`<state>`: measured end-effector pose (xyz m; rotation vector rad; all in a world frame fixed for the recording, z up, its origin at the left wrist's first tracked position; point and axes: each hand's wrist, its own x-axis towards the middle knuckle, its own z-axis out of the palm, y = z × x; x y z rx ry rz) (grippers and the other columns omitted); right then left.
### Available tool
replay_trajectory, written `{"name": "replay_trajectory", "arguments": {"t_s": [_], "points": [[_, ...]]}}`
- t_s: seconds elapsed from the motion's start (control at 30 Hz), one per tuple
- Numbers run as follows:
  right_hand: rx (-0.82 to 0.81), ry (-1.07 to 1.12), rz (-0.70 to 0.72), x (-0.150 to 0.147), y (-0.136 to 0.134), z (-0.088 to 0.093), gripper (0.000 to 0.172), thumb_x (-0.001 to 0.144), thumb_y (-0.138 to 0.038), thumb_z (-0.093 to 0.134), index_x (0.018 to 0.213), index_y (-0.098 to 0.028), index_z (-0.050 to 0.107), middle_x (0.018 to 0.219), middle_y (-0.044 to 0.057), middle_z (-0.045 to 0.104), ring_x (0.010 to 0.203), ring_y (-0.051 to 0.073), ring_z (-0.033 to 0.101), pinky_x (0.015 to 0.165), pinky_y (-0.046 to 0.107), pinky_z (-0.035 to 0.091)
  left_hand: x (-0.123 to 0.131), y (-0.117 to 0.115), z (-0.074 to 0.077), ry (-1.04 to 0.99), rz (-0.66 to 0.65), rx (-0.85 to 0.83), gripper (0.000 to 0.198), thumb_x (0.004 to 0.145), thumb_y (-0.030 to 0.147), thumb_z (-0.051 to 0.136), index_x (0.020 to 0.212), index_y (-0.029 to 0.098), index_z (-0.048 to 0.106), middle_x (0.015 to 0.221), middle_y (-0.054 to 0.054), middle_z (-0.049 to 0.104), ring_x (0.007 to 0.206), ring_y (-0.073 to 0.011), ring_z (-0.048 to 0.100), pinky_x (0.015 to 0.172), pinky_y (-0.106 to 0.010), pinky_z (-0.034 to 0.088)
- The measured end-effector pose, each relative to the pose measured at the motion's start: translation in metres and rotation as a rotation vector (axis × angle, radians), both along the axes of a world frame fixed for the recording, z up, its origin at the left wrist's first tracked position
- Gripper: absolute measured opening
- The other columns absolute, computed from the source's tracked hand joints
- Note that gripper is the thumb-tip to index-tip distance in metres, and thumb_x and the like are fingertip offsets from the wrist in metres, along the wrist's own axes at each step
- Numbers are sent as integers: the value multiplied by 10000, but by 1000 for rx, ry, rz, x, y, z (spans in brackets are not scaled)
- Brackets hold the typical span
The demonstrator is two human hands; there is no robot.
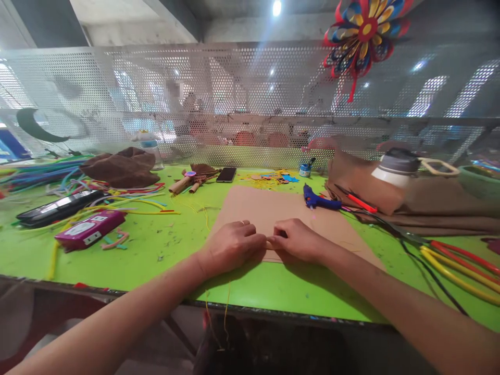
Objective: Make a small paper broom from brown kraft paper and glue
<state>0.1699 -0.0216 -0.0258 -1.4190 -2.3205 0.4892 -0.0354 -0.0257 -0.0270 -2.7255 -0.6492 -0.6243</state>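
Note:
A sheet of brown paper (250, 203) lies on the green table (175, 260) in front of me. At its near edge my left hand (236, 245) and my right hand (295, 239) nearly meet, both with fingers closed. Between their fingertips is a small strip of the paper's edge, which looks rolled or folded over. A blue glue gun (320, 199) rests on the sheet's far right part. Thin yellow threads (226, 312) hang over the table's front edge.
Scissors (453, 255) and a black cable lie right, near brown fabric (363, 182) and a white cup (394, 169). Left are a purple box (91, 229), a black case (58, 208) and coloured stems. A phone (226, 174) and blue jar (305, 170) stand behind the paper.

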Motion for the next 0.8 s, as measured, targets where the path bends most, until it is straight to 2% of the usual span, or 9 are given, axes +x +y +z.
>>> {"name": "replay_trajectory", "arguments": {"t_s": [0.17, 0.4, 0.57, 0.63, 0.8], "points": [[10, -5, -7, 1, -1, 2, 232, 810, -319, 554, 647, -157, 585, 656, 29, 634, 618, 136, 503, 539, 236, 301, 0, 1, -3, 13, -29, 64, 230, 900, 220, 434, 824, 181, 647, 671, -33, 582, 642, -142, 532, 589, -262, 419], [22, 31, 13, 1, -1, -1, 228, 814, -316, 560, 653, -159, 597, 666, 28, 647, 623, 139, 521, 544, 238, 312, -3, 5, -9, -121, -87, -43, 188, 890, 202, 489, 836, 178, 667, 700, -39, 604, 685, -130, 563, 622, -238, 450], [22, 103, -9, 5, -6, -2, 206, 815, -301, 588, 670, -157, 608, 662, 24, 644, 629, 144, 537, 553, 238, 344, -3, 6, -7, -151, -116, -87, 178, 878, 190, 515, 874, 182, 693, 699, -44, 614, 677, -127, 566, 600, -225, 442], [91, 145, 41, 10, -12, -2, 171, 827, -290, 597, 728, -153, 619, 693, 28, 633, 643, 143, 538, 575, 241, 369, -2, 7, -7, -172, -135, -106, 183, 876, 183, 520, 904, 188, 701, 688, -43, 616, 663, -124, 568, 586, -219, 441], [323, 129, 305, 29, -25, -5, 119, 894, -201, 527, 923, -139, 624, 821, 69, 617, 754, 165, 535, 683, 270, 412, -2, 9, -8, -227, -177, -163, 148, 847, 162, 562, 868, 164, 708, 684, -57, 631, 656, -129, 580, 573, -214, 450]]}}
